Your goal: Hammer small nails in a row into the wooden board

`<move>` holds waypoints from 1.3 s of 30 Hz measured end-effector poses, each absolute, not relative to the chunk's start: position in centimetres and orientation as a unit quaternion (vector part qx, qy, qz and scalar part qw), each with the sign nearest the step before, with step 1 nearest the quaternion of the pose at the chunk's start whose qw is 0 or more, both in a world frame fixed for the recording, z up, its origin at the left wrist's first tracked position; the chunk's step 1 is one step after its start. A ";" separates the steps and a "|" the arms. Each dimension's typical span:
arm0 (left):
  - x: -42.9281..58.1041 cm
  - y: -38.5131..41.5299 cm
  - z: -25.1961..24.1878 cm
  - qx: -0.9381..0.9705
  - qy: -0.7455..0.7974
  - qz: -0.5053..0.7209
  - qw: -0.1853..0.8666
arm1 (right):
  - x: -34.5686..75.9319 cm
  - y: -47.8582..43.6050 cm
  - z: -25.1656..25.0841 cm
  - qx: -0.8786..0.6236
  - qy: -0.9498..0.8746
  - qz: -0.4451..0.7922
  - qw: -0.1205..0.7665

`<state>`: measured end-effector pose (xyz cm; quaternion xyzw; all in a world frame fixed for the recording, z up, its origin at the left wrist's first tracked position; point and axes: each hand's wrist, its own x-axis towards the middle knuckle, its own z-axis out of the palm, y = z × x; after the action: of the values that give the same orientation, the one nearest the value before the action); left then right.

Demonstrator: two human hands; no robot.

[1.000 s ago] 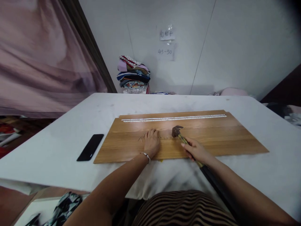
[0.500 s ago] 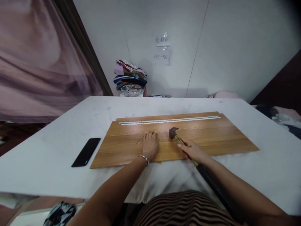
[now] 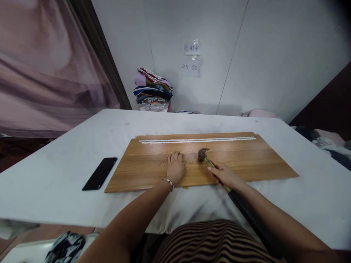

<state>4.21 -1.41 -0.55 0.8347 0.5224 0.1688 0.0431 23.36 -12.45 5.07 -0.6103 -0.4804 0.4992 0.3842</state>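
A wooden board (image 3: pixel 236 160) lies flat in front of me. My left hand (image 3: pixel 176 168) rests palm down on it, fingers stretched out and holding nothing visible. A few loose nails (image 3: pixel 162 163) lie just left of those fingers. My right hand (image 3: pixel 223 173) is wrapped round the handle of a claw hammer (image 3: pixel 202 154), gripping it partway along. The hammer's head is low at the board's middle, right of my left hand; whether it touches the wood I cannot tell. Tiny nail heads (image 3: pixel 193 161) show in a row between my left hand and the hammer head.
Two white marked strips (image 3: pixel 197 140) run along the board's far side. A black phone (image 3: pixel 100 174) lies left of the board on the white table (image 3: pixel 55 175). Folded clothes (image 3: pixel 153 90) are stacked at the wall, and more fabric (image 3: pixel 329 140) lies at the right.
The camera view has tilted slightly. Both hands and the hammer stay in nearly the same places over the board.
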 end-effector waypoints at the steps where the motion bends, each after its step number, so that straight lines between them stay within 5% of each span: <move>1: 4.2 -1.4 -0.5 0.834 0.523 0.169 0.043 | 23.4 -12.5 5.1 -0.611 -0.481 0.498 0.385; 39: 4.2 -1.8 0.1 0.839 0.518 0.160 0.048 | 22.9 -12.3 5.7 -0.617 -0.482 0.499 0.372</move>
<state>4.24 -1.78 0.09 0.8392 0.5176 0.1597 0.0476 22.87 -12.32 5.68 -0.6166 -0.4815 0.4993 0.3723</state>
